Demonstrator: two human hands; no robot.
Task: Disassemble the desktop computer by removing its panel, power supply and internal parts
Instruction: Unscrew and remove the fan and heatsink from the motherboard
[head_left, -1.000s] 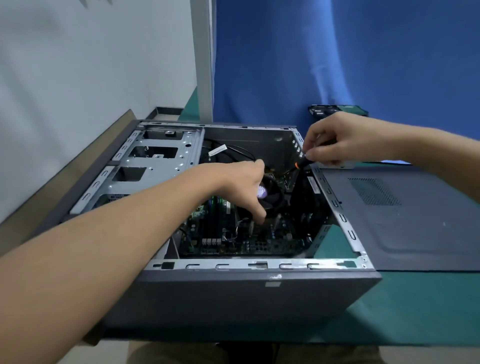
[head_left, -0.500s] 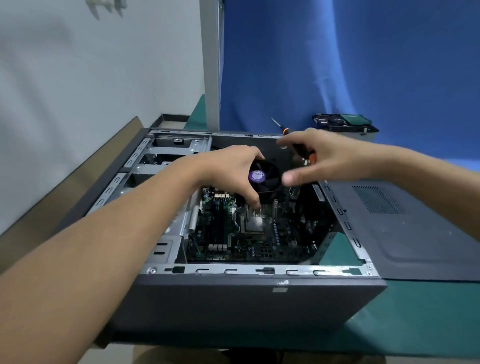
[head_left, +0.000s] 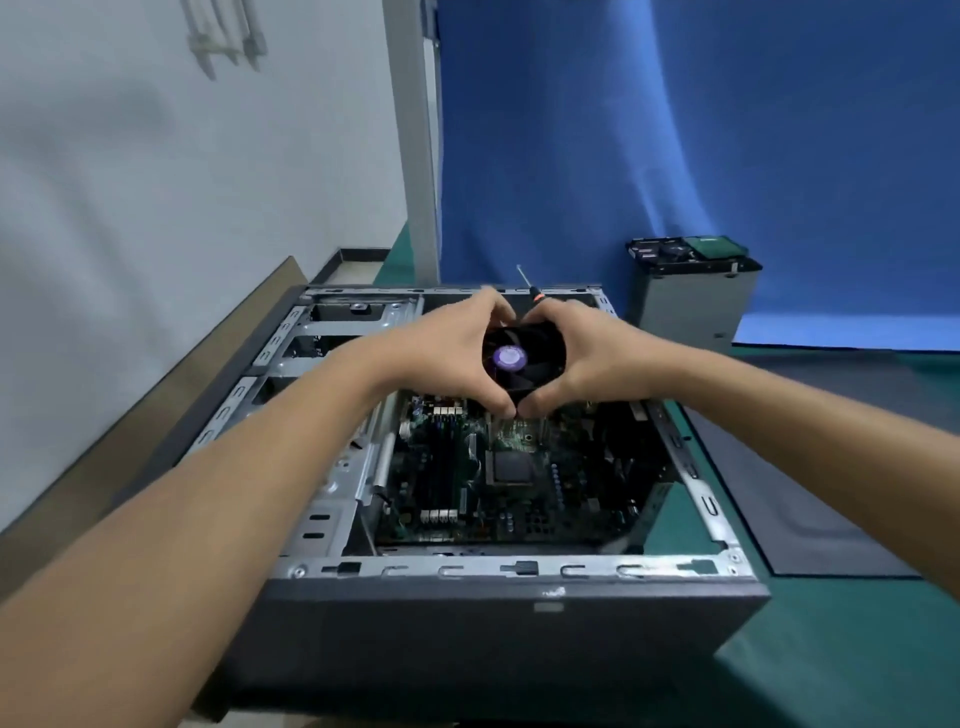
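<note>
Left hand (head_left: 452, 353) and right hand (head_left: 587, 358) clasp the cooler fan (head_left: 519, 358) between them, above the open case's (head_left: 467, 569) far half; the motherboard (head_left: 514, 467) lies inside.

I observe a green-topped table (head_left: 831, 649). The open computer case (head_left: 493, 639) lies on its side at the near edge. The side panel (head_left: 810, 493) lies flat just beside it, right. A grey metal box (head_left: 691, 306) stands behind the panel.
</note>
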